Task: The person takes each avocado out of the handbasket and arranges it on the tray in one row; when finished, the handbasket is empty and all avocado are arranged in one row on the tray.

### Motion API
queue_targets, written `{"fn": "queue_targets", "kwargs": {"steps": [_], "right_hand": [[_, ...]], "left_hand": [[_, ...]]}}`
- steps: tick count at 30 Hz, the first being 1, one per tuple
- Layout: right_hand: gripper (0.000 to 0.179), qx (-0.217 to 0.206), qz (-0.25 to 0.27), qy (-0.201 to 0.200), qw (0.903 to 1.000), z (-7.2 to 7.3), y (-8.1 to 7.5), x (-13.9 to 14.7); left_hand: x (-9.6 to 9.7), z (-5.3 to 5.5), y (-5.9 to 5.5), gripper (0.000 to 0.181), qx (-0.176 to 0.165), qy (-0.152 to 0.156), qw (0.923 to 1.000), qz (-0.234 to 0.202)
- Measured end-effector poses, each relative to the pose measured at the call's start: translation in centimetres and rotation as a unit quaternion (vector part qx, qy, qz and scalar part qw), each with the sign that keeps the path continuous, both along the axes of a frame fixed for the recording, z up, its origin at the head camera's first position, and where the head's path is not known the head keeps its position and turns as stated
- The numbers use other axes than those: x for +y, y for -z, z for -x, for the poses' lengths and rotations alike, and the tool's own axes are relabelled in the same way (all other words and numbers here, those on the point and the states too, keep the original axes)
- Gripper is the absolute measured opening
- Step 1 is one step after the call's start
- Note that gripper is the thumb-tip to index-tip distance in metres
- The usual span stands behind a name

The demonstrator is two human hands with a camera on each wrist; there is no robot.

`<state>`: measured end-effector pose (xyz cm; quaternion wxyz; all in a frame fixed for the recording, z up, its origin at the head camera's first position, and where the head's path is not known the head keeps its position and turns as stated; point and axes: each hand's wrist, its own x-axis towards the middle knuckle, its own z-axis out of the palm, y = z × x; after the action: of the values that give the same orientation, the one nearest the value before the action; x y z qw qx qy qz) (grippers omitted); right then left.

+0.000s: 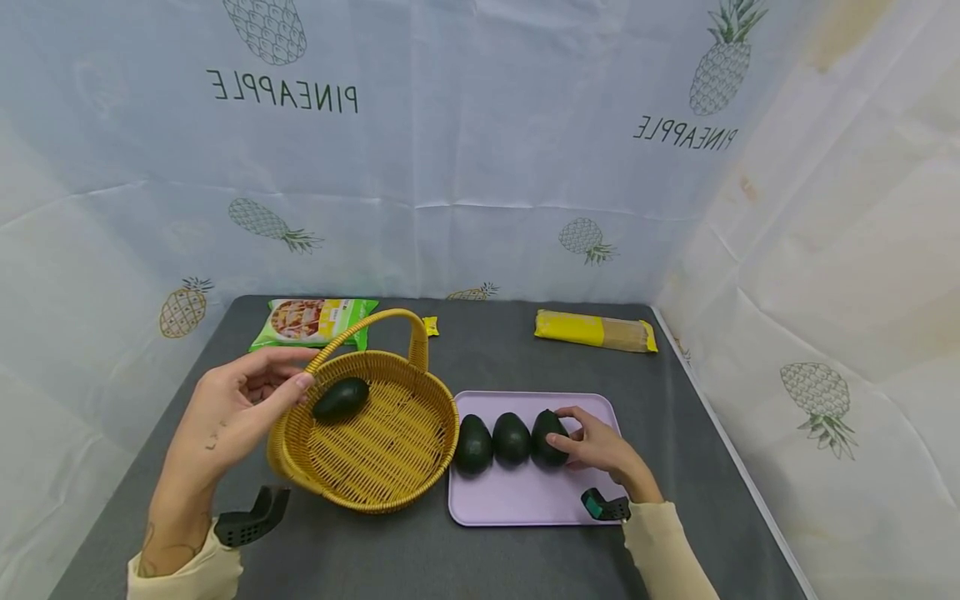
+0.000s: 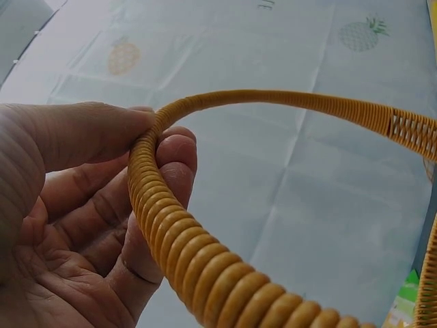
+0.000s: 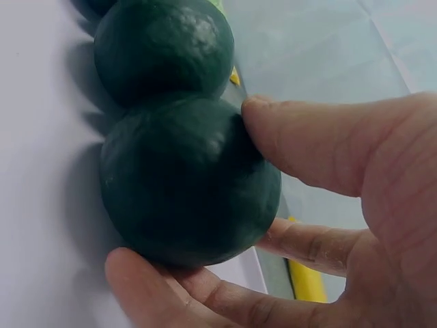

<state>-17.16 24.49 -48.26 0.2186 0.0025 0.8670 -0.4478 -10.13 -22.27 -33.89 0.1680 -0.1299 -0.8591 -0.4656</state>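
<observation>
In the head view, my left hand [image 1: 228,412] pinches the handle [image 2: 181,239] of a yellow woven basket [image 1: 375,458] between thumb and fingers. One dark green avocado [image 1: 341,400] lies inside the basket, toward its left side. To the basket's right is a pale purple tray [image 1: 525,498], bearing three more avocados in a row. My right hand [image 1: 600,444] grips the rightmost avocado [image 3: 188,181], thumb on one side and fingers round the other. The middle avocado [image 1: 512,439] touches it in the right wrist view; the leftmost avocado [image 1: 473,446] lies near the basket's rim.
At the back left of the dark grey table [image 1: 337,550] lies a green food packet [image 1: 311,323], partly behind the basket handle. A small yellow packet [image 1: 431,326] is beside it. A long yellow packet [image 1: 596,331] lies at the back right. Pineapple-printed curtains [image 1: 480,150] surround the table.
</observation>
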Motion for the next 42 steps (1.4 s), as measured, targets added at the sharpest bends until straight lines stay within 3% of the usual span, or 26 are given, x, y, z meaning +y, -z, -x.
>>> {"fn": "queue_targets", "kwargs": {"steps": [8,23,42], "right_hand": [[0.071,0.003,0.008,-0.002,1.0000,-0.3,-0.8,0.2],[0.068,0.042,-0.054,0.005,0.9977,0.1,-1.6,0.2],[0.061,0.013,-0.019,0.016,0.9996,0.0,-0.9,-0.3]], "left_hand": [[0.1,-0.1,-0.2,0.026,-0.013,-0.008,0.9998,-0.009],[0.2,0.1,-0.2,0.028,-0.016,-0.002,0.9998,-0.011],[0.0,0.2,-0.1,0.029,-0.008,0.004,0.9999,-0.010]]}}
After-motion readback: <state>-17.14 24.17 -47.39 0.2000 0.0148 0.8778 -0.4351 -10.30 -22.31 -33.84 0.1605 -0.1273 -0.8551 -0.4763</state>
